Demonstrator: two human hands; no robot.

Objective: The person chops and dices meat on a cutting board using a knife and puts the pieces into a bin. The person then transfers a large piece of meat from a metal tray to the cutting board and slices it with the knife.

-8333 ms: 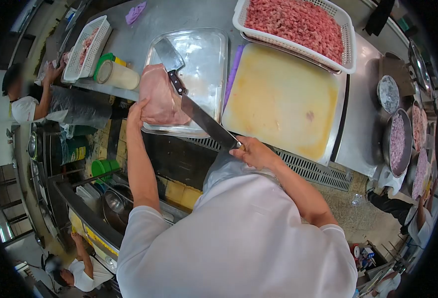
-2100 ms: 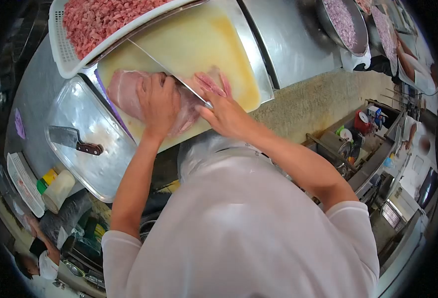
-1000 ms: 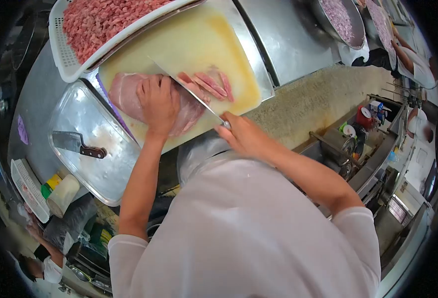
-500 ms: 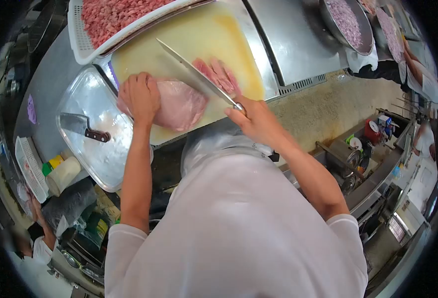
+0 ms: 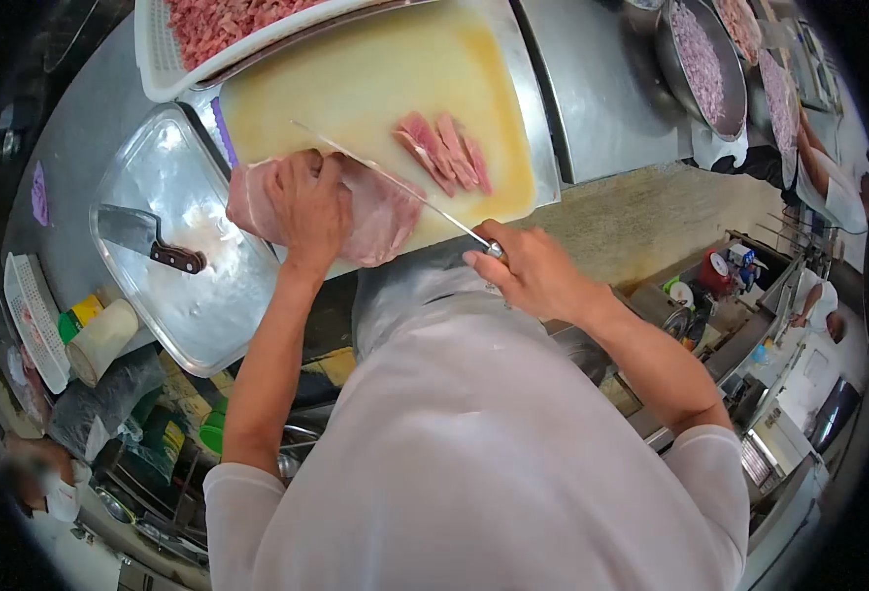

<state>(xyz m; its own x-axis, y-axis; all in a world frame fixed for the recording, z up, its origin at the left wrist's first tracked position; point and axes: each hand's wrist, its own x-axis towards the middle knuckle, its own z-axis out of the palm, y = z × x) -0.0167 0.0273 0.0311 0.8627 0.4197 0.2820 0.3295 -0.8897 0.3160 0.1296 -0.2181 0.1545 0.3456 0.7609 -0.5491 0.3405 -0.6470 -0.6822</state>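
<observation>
Meat slab [image 5: 380,212], mostly uncut, held under the bent-fingered left hand [image 5: 311,209]; right hand [image 5: 533,271] clenched around long knife [image 5: 392,179]; strips [image 5: 459,155] already severed lie beyond that grip.

The meat [image 5: 380,217] is pale pink with whitish streaks; the strips [image 5: 439,156] on its right are deeper pink. Cream covers the cutting board [image 5: 346,94], yellowed along its right edge. The knife [image 5: 439,211] has a silvery blade; the cleaver [image 5: 180,258] at left, a dark brown handle with silvery rivets.
</observation>
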